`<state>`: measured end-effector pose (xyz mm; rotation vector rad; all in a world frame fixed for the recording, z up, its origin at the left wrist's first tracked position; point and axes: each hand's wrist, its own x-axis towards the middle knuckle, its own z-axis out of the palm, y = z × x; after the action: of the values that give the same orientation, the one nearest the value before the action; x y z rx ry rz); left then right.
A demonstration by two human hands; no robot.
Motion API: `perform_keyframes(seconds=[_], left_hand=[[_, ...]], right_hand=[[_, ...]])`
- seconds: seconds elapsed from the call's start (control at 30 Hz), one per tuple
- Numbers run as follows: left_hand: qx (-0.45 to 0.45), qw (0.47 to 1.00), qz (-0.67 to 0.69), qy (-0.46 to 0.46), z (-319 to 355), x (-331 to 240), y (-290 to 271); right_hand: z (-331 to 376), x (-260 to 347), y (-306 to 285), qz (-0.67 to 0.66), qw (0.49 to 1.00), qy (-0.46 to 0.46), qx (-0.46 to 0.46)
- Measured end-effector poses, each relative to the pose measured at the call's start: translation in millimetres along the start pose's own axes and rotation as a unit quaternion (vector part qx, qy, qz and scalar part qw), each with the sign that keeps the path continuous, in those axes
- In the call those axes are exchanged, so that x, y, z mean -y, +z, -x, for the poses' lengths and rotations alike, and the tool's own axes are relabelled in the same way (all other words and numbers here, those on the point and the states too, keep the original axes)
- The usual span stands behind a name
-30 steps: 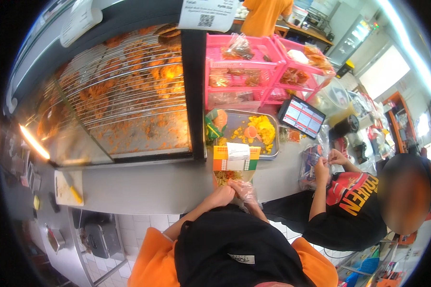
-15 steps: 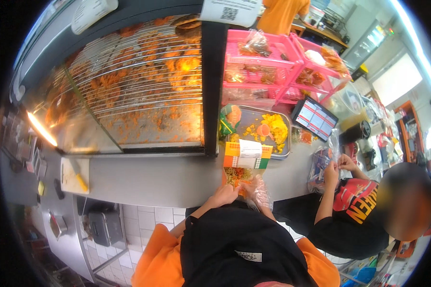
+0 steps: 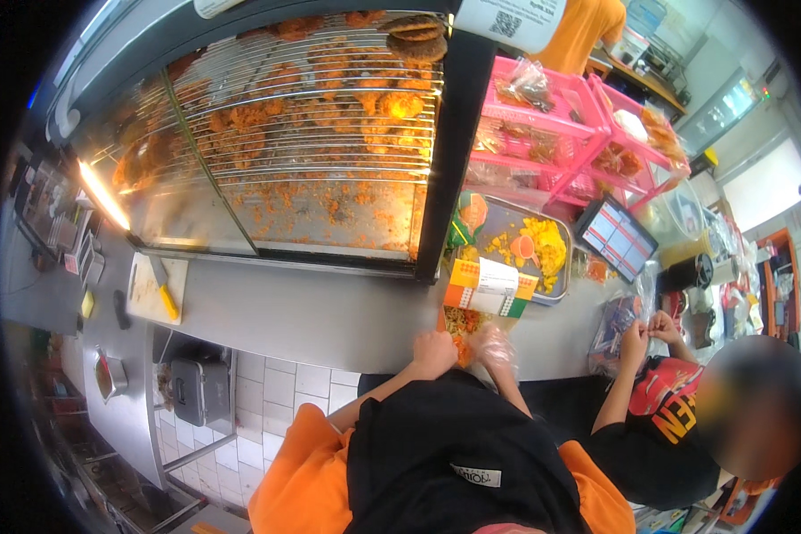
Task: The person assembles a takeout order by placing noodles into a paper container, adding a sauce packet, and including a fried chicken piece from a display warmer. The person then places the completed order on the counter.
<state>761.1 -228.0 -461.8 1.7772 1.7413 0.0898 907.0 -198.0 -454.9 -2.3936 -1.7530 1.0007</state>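
Orange food portion (image 3: 461, 334) between both hands at the counter edge.
Left hand (image 3: 433, 351) fisted beside it; plastic-gloved right hand (image 3: 493, 345) seems to grip it, probably for hygiene.

We list, toward the table's (image 3: 329, 311) far edge: a glass warming case (image 3: 276, 142) with wire racks of orange fried pieces, crumbs on its floor. At its right, pink plastic baskets (image 3: 552, 125) of bagged food, a metal tray (image 3: 516, 245) of yellow food, a tablet screen (image 3: 616, 238). At the left edge, a white cutting board (image 3: 156, 287) bearing a yellow-handled knife (image 3: 163, 289).
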Motion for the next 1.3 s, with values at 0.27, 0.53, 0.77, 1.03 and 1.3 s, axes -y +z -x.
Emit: perform_keyframes(seconds=[0.27, 0.53, 0.77, 1.03, 1.3], left_hand=[[0.06, 0.962, 0.256, 0.069, -5.6, 38.0, -26.9], [0.019, 0.908, 0.407, 0.095, 10.1, 75.1, -64.0], [0.002, 0.866, 0.498, 0.049, 28.8, 84.5, -89.4], [-0.014, 0.853, 0.519, 0.057, 30.9, 73.4, -87.8], [-0.013, 0.869, 0.494, 0.022, 29.6, 76.4, -90.7]], right_hand=[[1.3, -15.4, -2.8, 0.092, 0.984, -0.143, -0.045], [3.5, -17.0, 5.4, -0.052, 0.992, -0.078, -0.087], [4.2, -13.1, -8.2, -0.065, 0.948, -0.305, -0.066], [20.8, 13.5, 9.7, 0.187, 0.945, -0.243, -0.112], [27.8, 5.7, -5.7, 0.141, 0.988, -0.06, -0.016]])
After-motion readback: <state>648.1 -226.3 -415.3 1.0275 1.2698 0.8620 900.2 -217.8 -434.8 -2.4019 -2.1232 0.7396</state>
